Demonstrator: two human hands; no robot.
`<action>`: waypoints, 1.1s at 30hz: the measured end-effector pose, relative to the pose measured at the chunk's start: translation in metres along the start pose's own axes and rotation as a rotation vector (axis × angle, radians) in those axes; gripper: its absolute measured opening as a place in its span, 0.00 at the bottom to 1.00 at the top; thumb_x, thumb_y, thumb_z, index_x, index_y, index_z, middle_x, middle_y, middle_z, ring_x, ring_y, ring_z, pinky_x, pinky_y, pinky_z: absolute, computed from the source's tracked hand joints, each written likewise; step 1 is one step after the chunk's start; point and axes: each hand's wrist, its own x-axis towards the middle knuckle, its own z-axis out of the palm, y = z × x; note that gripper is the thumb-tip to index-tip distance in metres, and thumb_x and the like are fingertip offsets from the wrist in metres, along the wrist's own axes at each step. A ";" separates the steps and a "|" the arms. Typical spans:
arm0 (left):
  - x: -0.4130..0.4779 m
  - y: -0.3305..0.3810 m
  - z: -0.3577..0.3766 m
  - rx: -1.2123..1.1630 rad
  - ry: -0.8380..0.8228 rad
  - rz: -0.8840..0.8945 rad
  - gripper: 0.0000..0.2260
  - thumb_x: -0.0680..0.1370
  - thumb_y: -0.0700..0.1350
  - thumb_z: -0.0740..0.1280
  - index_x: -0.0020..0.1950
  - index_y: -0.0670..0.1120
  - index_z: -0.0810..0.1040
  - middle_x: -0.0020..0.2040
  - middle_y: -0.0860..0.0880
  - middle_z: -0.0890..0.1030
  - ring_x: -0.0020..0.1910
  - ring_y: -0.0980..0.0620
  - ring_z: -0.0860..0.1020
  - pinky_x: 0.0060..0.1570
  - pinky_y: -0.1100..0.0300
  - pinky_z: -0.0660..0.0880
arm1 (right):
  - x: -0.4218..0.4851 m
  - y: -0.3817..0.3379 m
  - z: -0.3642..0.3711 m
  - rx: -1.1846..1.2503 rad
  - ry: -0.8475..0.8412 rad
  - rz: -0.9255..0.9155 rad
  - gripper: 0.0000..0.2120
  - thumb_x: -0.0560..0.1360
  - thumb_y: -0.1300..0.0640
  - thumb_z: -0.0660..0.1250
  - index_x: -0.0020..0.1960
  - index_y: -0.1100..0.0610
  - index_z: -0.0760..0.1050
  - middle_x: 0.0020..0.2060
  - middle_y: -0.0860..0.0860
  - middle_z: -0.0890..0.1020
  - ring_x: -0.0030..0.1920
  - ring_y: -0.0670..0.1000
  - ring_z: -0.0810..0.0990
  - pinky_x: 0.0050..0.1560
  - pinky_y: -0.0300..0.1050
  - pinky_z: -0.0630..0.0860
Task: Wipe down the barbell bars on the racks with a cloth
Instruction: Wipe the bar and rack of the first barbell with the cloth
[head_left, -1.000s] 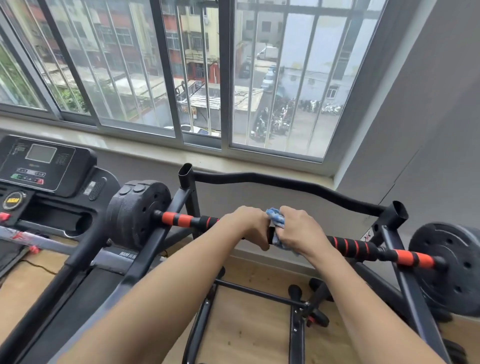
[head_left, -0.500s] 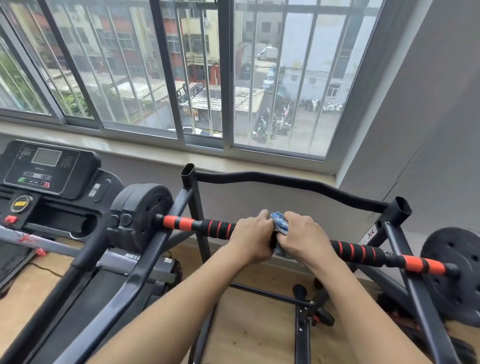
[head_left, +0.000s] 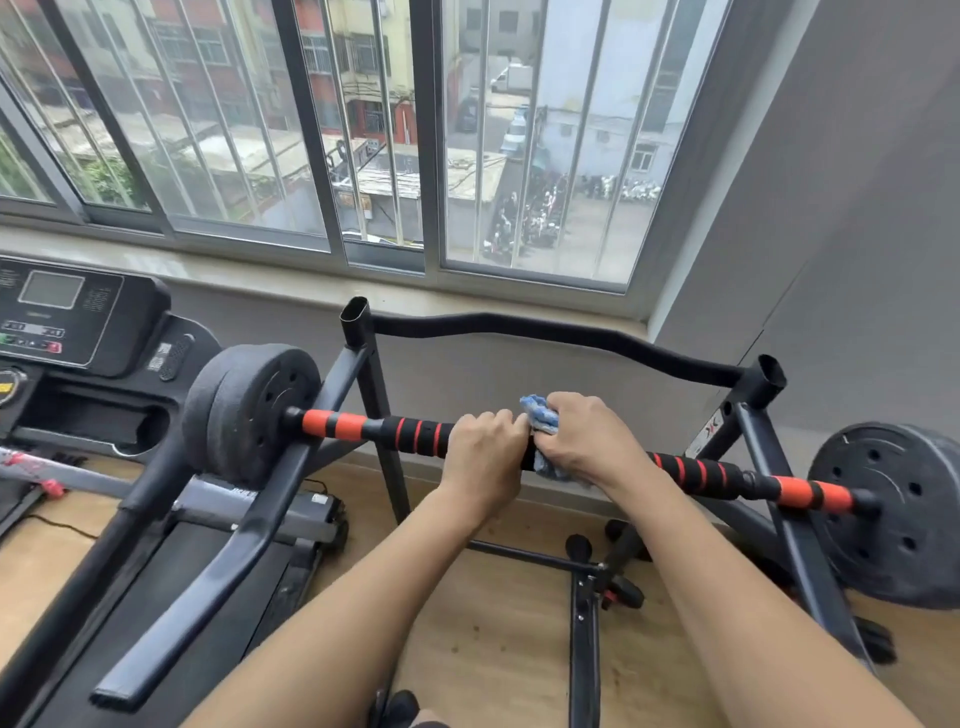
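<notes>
A barbell bar (head_left: 395, 430) with black and orange-red grips lies across a black rack (head_left: 374, 415), with a black weight plate at its left end (head_left: 249, 410) and another at its right end (head_left: 898, 514). My left hand (head_left: 480, 457) is closed around the bar's middle. Right beside it, my right hand (head_left: 587, 439) presses a crumpled blue cloth (head_left: 540, 415) around the bar. The two hands touch. The bar under both hands is hidden.
A treadmill (head_left: 78, 332) with its console stands at the left, its handrail (head_left: 208, 582) reaching toward me. A padded curved bar (head_left: 545, 332) tops the rack at the back. Behind it are the windowsill and window (head_left: 363, 156). A grey wall (head_left: 857, 260) closes the right side. Rack legs cross the wooden floor (head_left: 493, 623).
Both hands, still together, have slid rightward along the bar with the cloth, baring more of the left striped grip. My view has shifted slightly.
</notes>
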 end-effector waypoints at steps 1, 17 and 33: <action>0.002 -0.003 -0.007 -0.041 -0.065 -0.007 0.16 0.68 0.43 0.75 0.52 0.47 0.75 0.45 0.46 0.76 0.37 0.44 0.80 0.35 0.53 0.69 | -0.003 0.001 0.000 0.005 -0.008 -0.009 0.07 0.74 0.49 0.64 0.41 0.50 0.70 0.38 0.48 0.77 0.40 0.54 0.78 0.41 0.49 0.75; -0.017 -0.003 -0.009 -0.099 -0.041 -0.053 0.15 0.70 0.44 0.74 0.54 0.48 0.74 0.52 0.46 0.74 0.36 0.44 0.78 0.34 0.53 0.67 | -0.025 -0.005 0.011 0.034 0.075 0.055 0.07 0.75 0.51 0.65 0.42 0.51 0.69 0.39 0.51 0.80 0.43 0.58 0.79 0.41 0.50 0.75; -0.052 0.008 -0.018 -0.078 -0.004 0.033 0.15 0.59 0.35 0.70 0.30 0.50 0.66 0.24 0.48 0.72 0.22 0.45 0.72 0.30 0.60 0.59 | -0.046 -0.016 0.022 0.001 0.051 0.124 0.07 0.71 0.55 0.68 0.42 0.53 0.70 0.39 0.51 0.78 0.42 0.60 0.78 0.39 0.48 0.71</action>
